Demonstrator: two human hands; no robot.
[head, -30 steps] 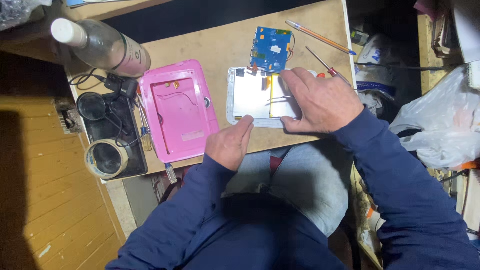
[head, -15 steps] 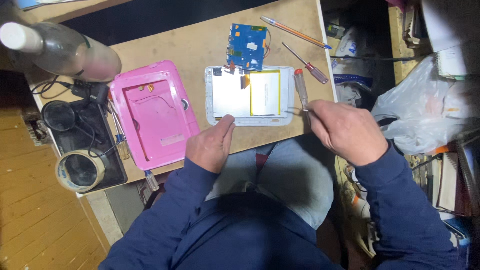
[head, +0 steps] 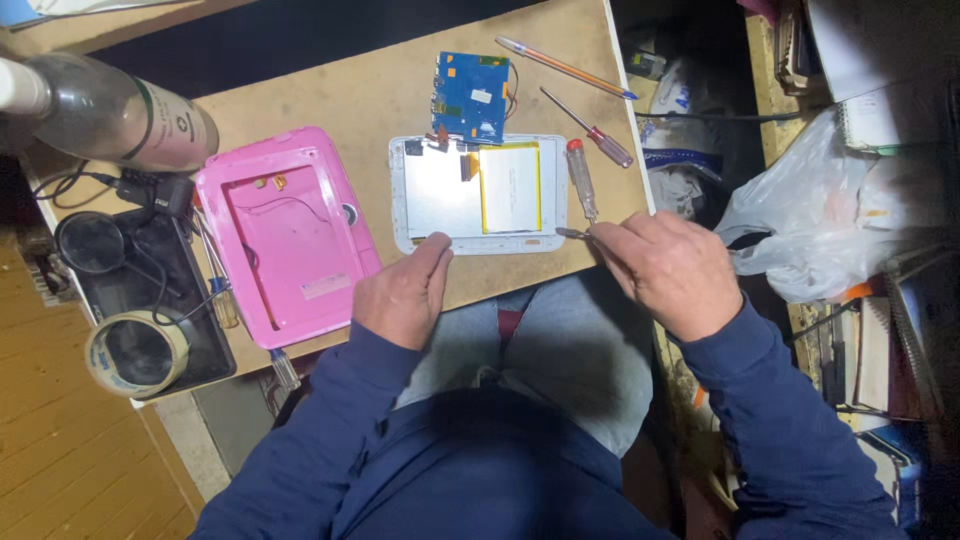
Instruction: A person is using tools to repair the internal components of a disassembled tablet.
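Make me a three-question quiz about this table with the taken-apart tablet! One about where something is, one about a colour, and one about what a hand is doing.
1. Where does the blue circuit board lie?
A. on the table, at the far edge of the white tablet frame
B. inside the pink shell
C. on the tape roll

2. What colour is the empty back shell beside the frame?
A. green
B. pink
C. black

3. What is the right hand doing?
A. lying flat and empty
B. gripping the glass bottle
C. pinching a thin metal tool at the frame's corner

Answers: 1 A, the board sits just past the frame's top edge. 2 B, the shell is bright pink. 3 C, the tool's tip pokes out of the fingers, while the left hand rests on the frame's near edge.
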